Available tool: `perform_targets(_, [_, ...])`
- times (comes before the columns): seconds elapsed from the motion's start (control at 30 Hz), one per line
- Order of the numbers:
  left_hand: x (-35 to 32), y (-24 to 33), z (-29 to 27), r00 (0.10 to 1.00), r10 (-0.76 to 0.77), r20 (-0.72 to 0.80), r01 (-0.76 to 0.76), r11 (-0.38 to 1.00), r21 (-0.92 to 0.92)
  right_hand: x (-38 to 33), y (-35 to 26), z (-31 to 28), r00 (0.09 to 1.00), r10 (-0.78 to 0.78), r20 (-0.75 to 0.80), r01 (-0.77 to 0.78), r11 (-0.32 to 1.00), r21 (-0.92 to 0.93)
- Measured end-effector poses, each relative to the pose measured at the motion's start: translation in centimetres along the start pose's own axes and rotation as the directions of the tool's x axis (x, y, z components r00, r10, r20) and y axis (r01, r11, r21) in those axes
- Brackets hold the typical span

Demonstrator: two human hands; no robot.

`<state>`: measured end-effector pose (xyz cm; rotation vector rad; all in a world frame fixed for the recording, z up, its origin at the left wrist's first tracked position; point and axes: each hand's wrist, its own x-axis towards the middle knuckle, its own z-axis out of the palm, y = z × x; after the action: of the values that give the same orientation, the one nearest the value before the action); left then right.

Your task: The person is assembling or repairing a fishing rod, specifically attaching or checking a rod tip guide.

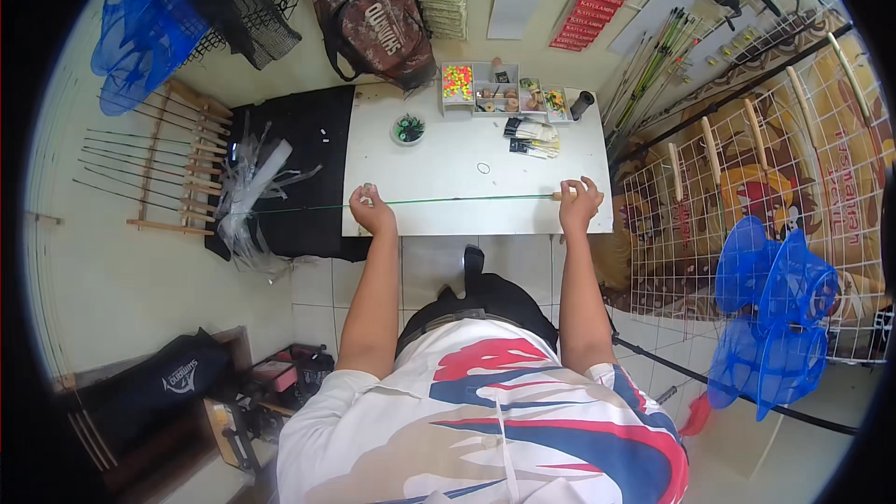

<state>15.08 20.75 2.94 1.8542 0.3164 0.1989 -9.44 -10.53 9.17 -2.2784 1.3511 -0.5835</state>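
A thin green fishing rod (457,199) lies level across the near part of the white table (448,222), held in both hands. My right hand (581,206) is closed around its pale wooden handle at the right end. Toward the other end, my left hand (372,212) pinches the slim shaft, whose tip runs on leftward over black cloth. Beyond the rod, a small loop of line (483,168) rests on the tabletop. A white bowl (408,140) of small dark green pieces stands farther left, and flat packets (534,138) lie to the right.
At the table's back stand a white compartment box (457,110) with colourful small parts and a dark spool (582,105). Clear plastic sleeves (254,177) and a wooden rack (201,177) of rods are at left. A wire grid (672,215) with blue nets (770,294) stands at right.
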Motion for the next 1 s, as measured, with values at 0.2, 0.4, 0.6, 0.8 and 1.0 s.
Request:
perform_targets(0.2, [-2.7, 1.0, -0.6, 0.948, 0.194, 0.253, -0.122, 0.954, -0.274, -1.1, 0.0, 0.2, 0.984, -0.067, -0.164, 0.088, 0.988, 0.127])
perform_targets(0.4, [-6.9, 3.9, -0.4, 0.427, 0.201, 0.882, -0.025, 0.977, -0.211, -3.1, -4.1, -0.2, 0.95, -0.262, 0.167, 0.124, 0.812, 0.57])
perform_targets(0.6, [-12.3, 8.2, -0.4, 0.136, 0.14, 0.981, -0.258, 0.961, -0.101, -4.7, -5.4, -1.6, 0.82, -0.307, 0.484, -0.096, 0.758, 0.645])
perform_targets(0.8, [-13.7, 7.2, 0.4, 0.103, 0.146, 0.984, -0.331, 0.938, -0.105, -5.9, -5.3, -3.0, 0.77, -0.308, 0.559, -0.066, 0.833, 0.549])
perform_targets(1.0, [-13.7, 6.1, 1.1, 0.245, 0.168, 0.955, -0.258, 0.961, -0.103, -5.2, -2.7, -3.8, 0.844, -0.215, 0.492, -0.098, 0.839, 0.536])
